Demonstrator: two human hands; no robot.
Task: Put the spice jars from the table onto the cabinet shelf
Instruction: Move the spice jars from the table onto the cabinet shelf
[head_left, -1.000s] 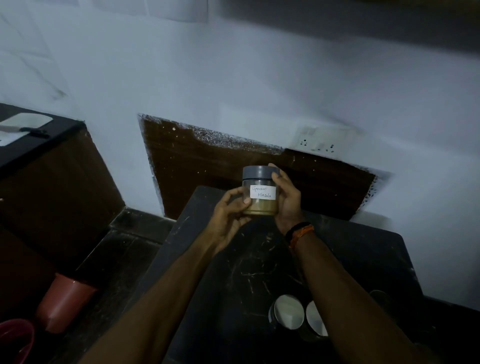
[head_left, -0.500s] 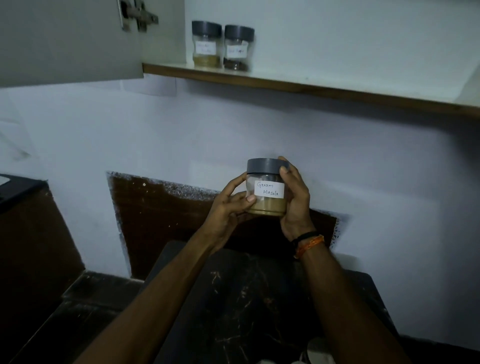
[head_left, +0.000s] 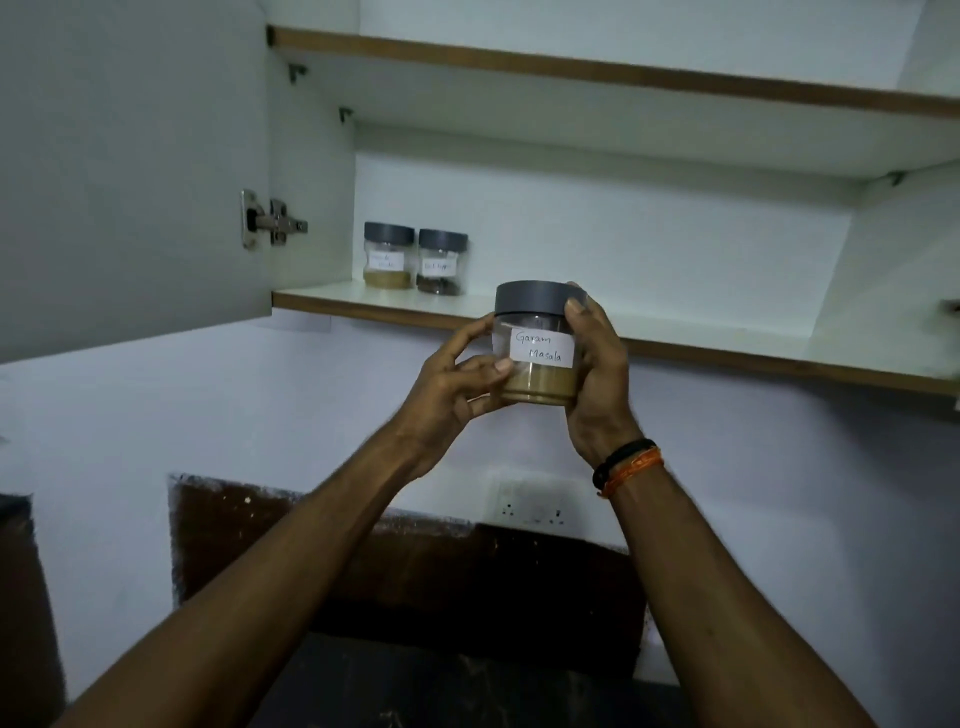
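The clear plastic grey-lidded garam masala jar (head_left: 537, 345), gripped by the curled fingers of the left hand (head_left: 452, 384) and right hand (head_left: 597, 374) just below the white cabinet shelf's (head_left: 727, 338) front edge, could be knocked against that edge if raised too little.

left hand (head_left: 447, 387) raised, grip curled | right hand (head_left: 597, 374) raised, grip curled

A clear, grey-lidded jar labelled "Garam Masala" (head_left: 537, 345) is upright just below the cabinet shelf (head_left: 675, 332), where 2 similar jars (head_left: 414, 258) stand touching.
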